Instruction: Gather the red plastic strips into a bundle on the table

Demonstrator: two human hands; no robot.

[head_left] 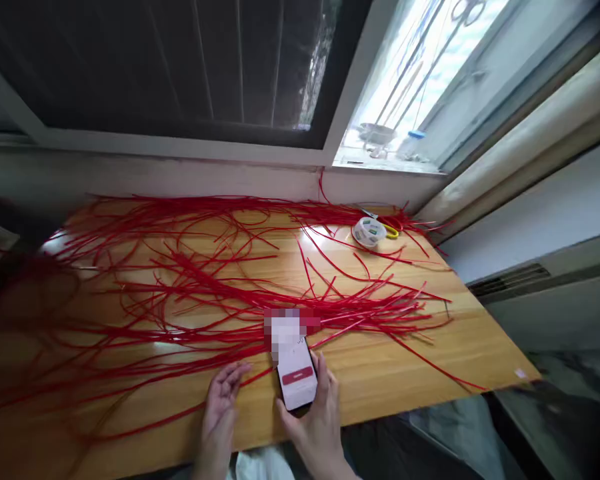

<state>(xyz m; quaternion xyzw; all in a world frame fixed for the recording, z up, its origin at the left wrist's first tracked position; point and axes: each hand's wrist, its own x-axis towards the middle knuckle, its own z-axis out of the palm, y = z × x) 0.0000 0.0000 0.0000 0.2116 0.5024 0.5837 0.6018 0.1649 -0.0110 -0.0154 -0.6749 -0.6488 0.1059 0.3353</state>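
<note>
My right hand [323, 417] is closed round the lower end of a smartphone [299, 377], thumb on one side and fingers on the other. A white page with a red button is lit on its screen, and the upper part of the phone is blurred out. To the left of the phone is my left hand [223, 397], palm turned up, its fingers loosely extended and nothing visible in them. A loose bundle of long, thin red strands [330, 317] lies on the wooden table [380, 393] just beyond both hands.
More red strands [195, 207] lie along the table's back edge, below the window. At the back right, a roll of clear tape [369, 232] sits beside yellow-handled scissors [391, 232]. A white appliance with a vent [510, 279] stands to the right of the table.
</note>
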